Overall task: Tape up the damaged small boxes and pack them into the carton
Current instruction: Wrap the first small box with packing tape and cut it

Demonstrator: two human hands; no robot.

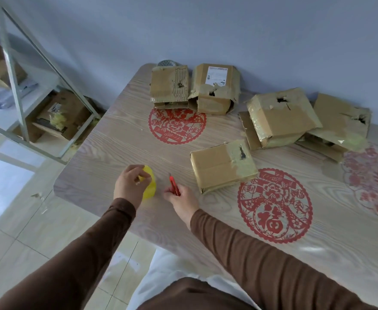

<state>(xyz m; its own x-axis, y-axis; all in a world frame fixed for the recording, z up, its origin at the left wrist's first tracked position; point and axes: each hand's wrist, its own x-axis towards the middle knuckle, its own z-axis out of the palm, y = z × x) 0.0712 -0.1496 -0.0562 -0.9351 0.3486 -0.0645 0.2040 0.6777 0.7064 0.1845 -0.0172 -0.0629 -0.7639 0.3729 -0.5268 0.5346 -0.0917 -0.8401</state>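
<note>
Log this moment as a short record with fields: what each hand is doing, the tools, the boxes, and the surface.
left hand: left hand grips the yellow tape roll standing on edge
right hand: right hand pinches the red utility knife
nearest box: taped small box, torn hole on top, untouched
other boxes: two damaged boxes by the wall, two more overlapping at right
surface: wood-grain table with red paper-cut decorations
carton: not in view on the table
</note>
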